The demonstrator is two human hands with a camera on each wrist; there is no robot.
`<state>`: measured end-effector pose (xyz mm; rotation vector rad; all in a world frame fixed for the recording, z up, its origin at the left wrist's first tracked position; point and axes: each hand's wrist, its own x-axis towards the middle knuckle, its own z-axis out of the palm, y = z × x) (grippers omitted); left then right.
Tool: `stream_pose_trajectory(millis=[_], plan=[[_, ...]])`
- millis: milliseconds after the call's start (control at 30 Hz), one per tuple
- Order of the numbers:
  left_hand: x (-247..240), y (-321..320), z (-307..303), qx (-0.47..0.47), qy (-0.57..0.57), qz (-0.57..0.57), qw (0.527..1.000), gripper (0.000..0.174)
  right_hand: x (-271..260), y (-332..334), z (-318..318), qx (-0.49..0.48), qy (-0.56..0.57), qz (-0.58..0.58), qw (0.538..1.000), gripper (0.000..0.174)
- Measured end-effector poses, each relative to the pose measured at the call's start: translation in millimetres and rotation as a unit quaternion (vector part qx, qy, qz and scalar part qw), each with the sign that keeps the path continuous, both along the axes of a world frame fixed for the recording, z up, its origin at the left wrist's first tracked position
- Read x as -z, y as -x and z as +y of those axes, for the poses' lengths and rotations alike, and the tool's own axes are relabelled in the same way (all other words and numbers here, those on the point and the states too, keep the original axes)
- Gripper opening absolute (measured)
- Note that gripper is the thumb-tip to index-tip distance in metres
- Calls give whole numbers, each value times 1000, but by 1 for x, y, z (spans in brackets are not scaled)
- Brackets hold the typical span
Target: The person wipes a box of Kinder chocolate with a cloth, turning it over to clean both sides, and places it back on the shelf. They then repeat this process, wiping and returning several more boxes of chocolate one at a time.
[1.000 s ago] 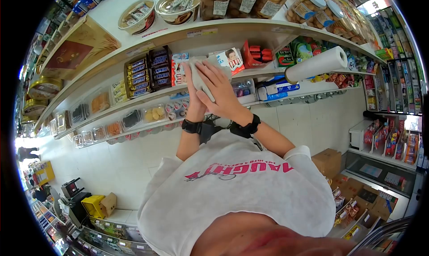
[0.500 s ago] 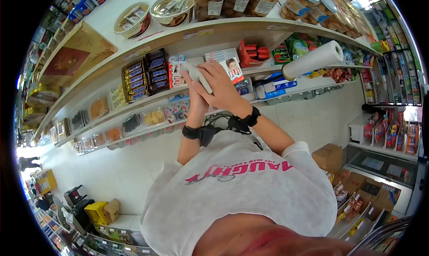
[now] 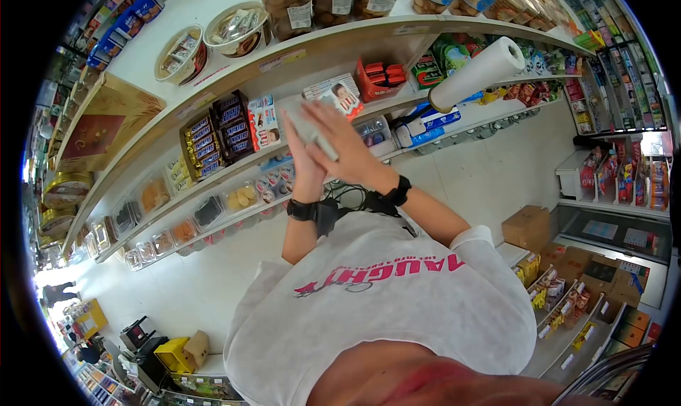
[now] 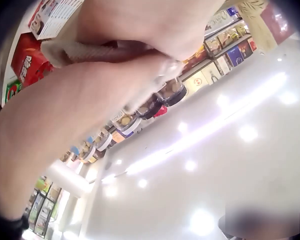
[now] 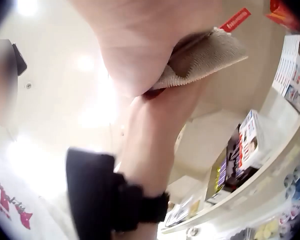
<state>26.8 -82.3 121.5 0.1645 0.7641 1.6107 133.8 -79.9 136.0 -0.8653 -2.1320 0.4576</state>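
Observation:
A folded grey-white cloth (image 3: 305, 127) lies between the two hands, above the shelf edge. The left hand (image 3: 306, 166) supports it from the left with its fingers pointing up along the cloth. From the other side, the right hand (image 3: 349, 147) presses on it with extended fingers, blurred at the tips. In the right wrist view the cloth (image 5: 202, 62) shows a ribbed weave and sticks out past the palm. Only a strip of the cloth (image 4: 105, 51) shows in the left wrist view, the rest hidden by the hands.
Behind the hands, a shelf holds Snickers boxes (image 3: 230, 126), a red-and-white box (image 3: 263, 122), a white box with a child's face (image 3: 345, 98) and a red box (image 3: 381, 80). A white roll (image 3: 479, 76) juts out at right. Clear food tubs (image 3: 241, 197) line the lower shelf.
The head view has turned slightly, so the shelves shift left. The right hand's fingers, bent half a second ago, now reach straighter along the cloth, which stays between the hands.

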Motion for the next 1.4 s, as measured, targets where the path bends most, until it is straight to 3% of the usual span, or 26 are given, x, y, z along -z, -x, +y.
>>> stream_pose_trajectory(millis=[33, 133, 167, 267, 300, 367, 500, 600, 733, 767, 867, 900, 1033, 1100, 1133, 1167, 1233, 1267, 1300, 1400], plan=[[3, 7, -5, 24, 4, -40, 999, 61, -3, 0, -4, -38, -4, -6, 999, 61], [2, -2, 1, 10, -43, -21, 999, 56, -8, -17, 8, -18, -55, -22, 998, 61], [-1, -7, 0, 10, -10, -75, 997, 47, 3, -27, 17, 39, -62, -8, 997, 59], [4, -27, -3, 60, -33, 75, 995, 37, 34, -60, 51, 137, 49, 126, 981, 54], [-8, -37, -6, 67, -47, 75, 994, 34, 37, -79, 61, 100, 182, 172, 963, 53], [-11, -54, -6, 65, -50, 94, 992, 36, 39, -117, 70, 18, 432, 259, 863, 51], [-19, -84, -2, 43, -54, 119, 990, 36, -3, -133, 32, 49, 311, 356, 880, 41], [-20, -91, 2, 59, -65, 137, 987, 35, -5, -159, 25, 59, 368, 349, 860, 41], [-9, -100, 4, 77, -66, 83, 991, 36, -5, -191, 11, 13, 431, 487, 760, 42], [-10, -106, 4, 60, -70, 69, 993, 38, 14, -201, 17, -46, 454, 531, 714, 44], [-17, -141, 4, 46, -87, 73, 992, 42, 10, -206, 17, -17, 401, 573, 714, 46], [-18, -152, 3, 65, -91, 107, 988, 44, -7, -207, 13, -41, 435, 637, 635, 46], [-38, -182, 6, 163, -54, 185, 968, 50, -12, -235, 13, 30, 373, 638, 673, 38], [-22, -181, 9, 223, -13, 130, 966, 54, -17, -249, 10, 145, 215, 497, 828, 35], [-22, -181, 9, 253, 6, 102, 962, 56, -21, -256, 9, 197, 125, 412, 881, 33], [-24, -180, 8, 278, 10, 43, 960, 58, -28, -264, 0, 208, 182, 353, 894, 36], [-41, -182, 1, 323, 19, -80, 943, 61, -13, -276, 0, 120, 91, 240, 959, 40], [-42, -183, 0, 309, 24, -85, 947, 61, -6, -280, -2, 74, 46, 180, 980, 43], [-42, -184, 0, 295, 30, -91, 951, 61, -17, -279, -5, -35, 101, 158, 982, 53], [-6, -175, 11, 271, -8, -75, 960, 49, -27, -266, -20, -89, -6, -9, 996, 57]])
